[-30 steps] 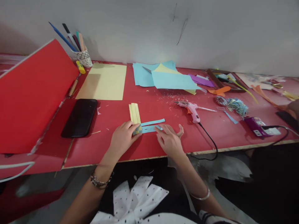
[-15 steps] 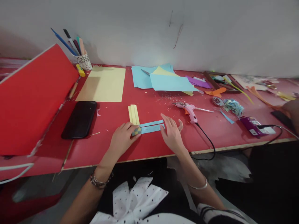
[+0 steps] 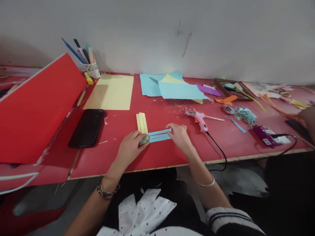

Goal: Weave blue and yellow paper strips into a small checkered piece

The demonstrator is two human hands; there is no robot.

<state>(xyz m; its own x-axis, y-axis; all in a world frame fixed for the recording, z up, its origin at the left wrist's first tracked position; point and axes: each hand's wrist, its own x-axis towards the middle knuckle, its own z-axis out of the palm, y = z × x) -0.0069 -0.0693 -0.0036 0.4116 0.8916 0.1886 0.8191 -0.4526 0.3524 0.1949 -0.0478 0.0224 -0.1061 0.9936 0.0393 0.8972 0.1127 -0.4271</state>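
Note:
Blue paper strips (image 3: 158, 137) and yellow paper strips (image 3: 142, 123) meet in a small checkered weave (image 3: 144, 140) on the red table. My left hand (image 3: 130, 147) is closed on the weave, fingers along its top and thumb below. At the strips' far right end, my right hand (image 3: 179, 136) pinches a blue strip between thumb and fingers. The yellow strips point away from me, the blue ones to the right.
A pink glue gun (image 3: 198, 118) lies right of my hands, its cord running over the table edge. A black phone (image 3: 87, 127) and a yellow sheet (image 3: 112, 93) are at left. Blue sheets (image 3: 182, 90) lie behind. Another person's hand (image 3: 307, 116) shows at far right.
My right hand's fingers were spread over the strip ends; now they have drawn in and pinch a blue strip. My left hand stays on the weave. The view has shifted slightly.

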